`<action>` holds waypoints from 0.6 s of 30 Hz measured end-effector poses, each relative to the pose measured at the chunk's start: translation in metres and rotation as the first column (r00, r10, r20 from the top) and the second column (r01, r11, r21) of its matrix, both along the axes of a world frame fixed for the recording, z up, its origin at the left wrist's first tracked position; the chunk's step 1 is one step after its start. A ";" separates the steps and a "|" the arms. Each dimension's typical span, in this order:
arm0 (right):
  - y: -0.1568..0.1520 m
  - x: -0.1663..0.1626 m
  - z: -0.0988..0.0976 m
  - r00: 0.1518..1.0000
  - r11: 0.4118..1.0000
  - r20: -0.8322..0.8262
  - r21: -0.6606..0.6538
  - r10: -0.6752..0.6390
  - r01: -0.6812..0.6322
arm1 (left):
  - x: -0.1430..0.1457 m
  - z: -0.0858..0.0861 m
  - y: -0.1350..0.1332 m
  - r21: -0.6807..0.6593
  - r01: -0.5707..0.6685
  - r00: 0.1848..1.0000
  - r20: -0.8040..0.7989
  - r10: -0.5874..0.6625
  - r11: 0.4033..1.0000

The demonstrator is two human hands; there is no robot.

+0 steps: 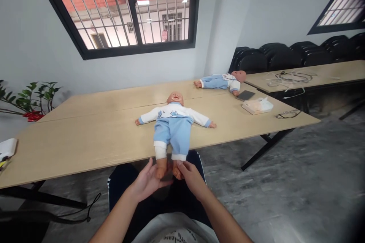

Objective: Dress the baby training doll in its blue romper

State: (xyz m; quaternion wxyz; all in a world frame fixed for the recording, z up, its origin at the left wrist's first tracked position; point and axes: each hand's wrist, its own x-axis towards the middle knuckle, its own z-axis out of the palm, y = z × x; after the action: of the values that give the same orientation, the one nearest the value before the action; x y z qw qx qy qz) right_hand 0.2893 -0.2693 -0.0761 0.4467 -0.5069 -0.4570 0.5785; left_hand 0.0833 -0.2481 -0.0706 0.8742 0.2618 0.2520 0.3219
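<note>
Doll (173, 121) on its back, head toward window (125, 7), feet in both hands.

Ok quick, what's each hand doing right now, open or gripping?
Left hand: open, cupped under one foot of the nearer pink plastic baby doll in blue-and-white clothes.
Right hand: touching its other foot; grip cannot be told.

Wood table (85, 136) w/ baby doll (172, 125), 2nd doll (221, 81), tablet (245, 95), tissue pack (256, 105), glasses (288, 114).
</note>
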 end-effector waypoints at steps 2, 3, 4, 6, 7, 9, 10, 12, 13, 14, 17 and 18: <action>-0.002 -0.001 0.004 0.967 0.990 0.250 0.144 -0.043 0.006 | 0.001 0.000 0.008 -0.016 0.081 0.993 0.083 -0.079 0.997; -0.003 -0.002 0.006 0.925 0.975 0.368 0.222 -0.091 0.007 | 0.003 -0.001 0.010 -0.017 0.106 0.987 0.121 -0.103 0.994; -0.004 -0.003 0.008 0.877 0.956 0.459 0.292 -0.146 0.006 | 0.005 -0.002 0.013 -0.018 0.118 0.982 0.153 -0.114 0.993; -0.005 -0.004 0.010 0.800 0.924 0.553 0.382 -0.233 0.005 | 0.013 -0.002 0.016 -0.027 0.110 0.976 0.194 -0.103 0.994; -0.005 -0.004 0.010 0.776 0.917 0.575 0.399 -0.259 0.011 | 0.018 -0.002 0.016 -0.034 0.097 0.977 0.196 -0.089 0.995; -0.006 -0.005 0.012 0.736 0.911 0.609 0.411 -0.296 0.026 | 0.027 -0.001 0.017 -0.036 0.053 0.984 0.169 -0.046 0.998; -0.006 -0.004 0.012 0.715 0.907 0.626 0.420 -0.311 0.027 | 0.032 0.000 0.017 -0.031 0.030 0.989 0.148 -0.025 0.999; -0.007 -0.002 0.013 0.683 0.898 0.652 0.441 -0.329 0.012 | 0.039 0.003 0.018 -0.020 -0.008 0.995 0.102 0.010 1.000; -0.008 -0.001 0.013 0.677 0.894 0.658 0.449 -0.329 -0.001 | 0.041 0.005 0.018 -0.013 -0.021 0.996 0.081 0.022 1.000; -0.009 0.000 0.012 0.683 0.890 0.653 0.456 -0.327 -0.011 | 0.044 0.009 0.019 -0.003 -0.028 0.998 0.064 0.028 1.000; -0.010 0.001 0.004 0.796 0.854 0.481 0.514 -0.368 0.083 | 0.049 0.025 0.020 0.007 -0.035 0.999 0.008 0.035 0.999; -0.008 -0.001 0.000 0.849 0.831 0.340 0.525 -0.404 0.185 | 0.050 0.033 0.021 -0.012 -0.043 0.999 -0.013 0.043 0.999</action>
State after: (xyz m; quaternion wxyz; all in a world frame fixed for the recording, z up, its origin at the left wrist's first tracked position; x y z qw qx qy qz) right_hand 0.2883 -0.2773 -0.0760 0.5281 -0.5647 -0.5862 0.2421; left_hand 0.1336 -0.2274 -0.0373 0.8671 0.2531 0.2650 0.3374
